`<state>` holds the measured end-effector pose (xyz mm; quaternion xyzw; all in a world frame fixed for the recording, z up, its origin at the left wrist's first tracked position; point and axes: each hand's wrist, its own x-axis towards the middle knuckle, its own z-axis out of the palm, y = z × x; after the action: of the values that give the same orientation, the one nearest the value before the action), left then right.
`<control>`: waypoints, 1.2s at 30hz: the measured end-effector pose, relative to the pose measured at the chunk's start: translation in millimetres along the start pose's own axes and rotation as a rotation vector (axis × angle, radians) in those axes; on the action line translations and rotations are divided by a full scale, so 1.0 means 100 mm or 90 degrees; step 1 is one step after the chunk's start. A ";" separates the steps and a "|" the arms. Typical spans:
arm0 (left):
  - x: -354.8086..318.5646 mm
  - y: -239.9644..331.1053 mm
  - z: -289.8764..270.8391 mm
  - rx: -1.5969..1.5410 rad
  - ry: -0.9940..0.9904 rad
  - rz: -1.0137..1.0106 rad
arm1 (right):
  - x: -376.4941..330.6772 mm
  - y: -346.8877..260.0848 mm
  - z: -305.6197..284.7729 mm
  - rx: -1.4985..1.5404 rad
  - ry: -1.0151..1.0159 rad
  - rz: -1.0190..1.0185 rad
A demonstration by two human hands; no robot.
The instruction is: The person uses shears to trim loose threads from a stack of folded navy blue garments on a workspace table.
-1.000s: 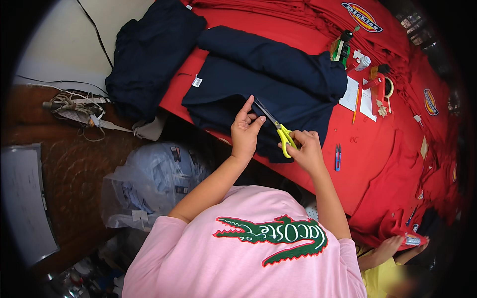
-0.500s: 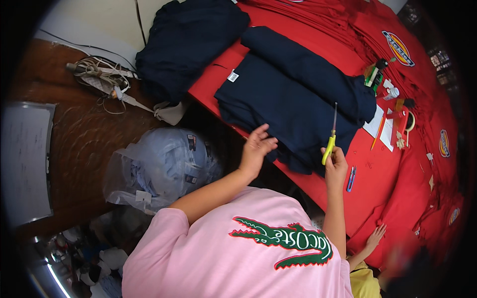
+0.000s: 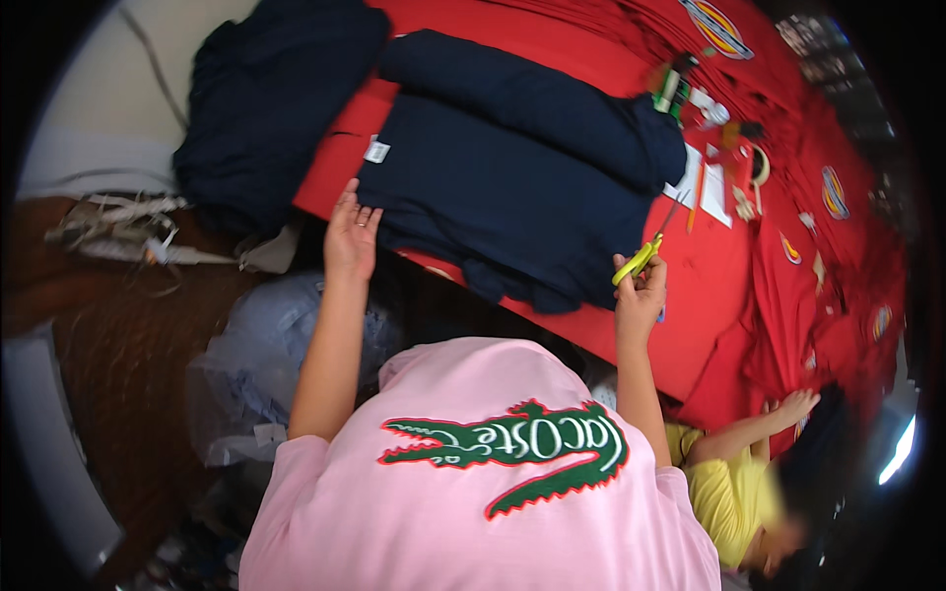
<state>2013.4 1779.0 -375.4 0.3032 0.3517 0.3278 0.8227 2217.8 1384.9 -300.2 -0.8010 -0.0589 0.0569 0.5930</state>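
A folded stack of navy fabric garments [image 3: 512, 187] lies across the red-covered table [image 3: 690, 325] before me, with a rolled or folded thicker part along its far side. A small white label [image 3: 376, 152] shows at its left end. My left hand [image 3: 352, 236] is at the near left corner of the stack, palm turned up and fingers stretched apart; whether they touch the cloth I cannot tell. At the stack's near right corner, my right hand [image 3: 641, 294] holds yellow-handled scissors [image 3: 642, 258], blades pointing away from me.
Another navy bundle [image 3: 281, 108] sits at the far left. Below it are tangled cords [image 3: 128, 236] and a clear bag of light blue clothing [image 3: 261, 364]. Paper [image 3: 716, 202], an orange pencil [image 3: 699, 187] and a tape roll [image 3: 760, 165] lie right. A co-worker in yellow [image 3: 729, 492] is at lower right.
My left hand has moved left along the stack's near edge to its left corner. The scissors now lean further right. The view has shifted, and the co-worker's arm has moved.
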 end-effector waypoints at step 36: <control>-0.25 0.11 0.14 0.179 -0.099 -0.060 | -0.33 0.03 0.08 -0.323 0.266 0.072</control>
<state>2007.0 1762.8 -349.8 0.4229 0.3429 0.2118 0.8116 2183.9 1386.2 -305.1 -0.9196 0.0964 -0.0924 0.3696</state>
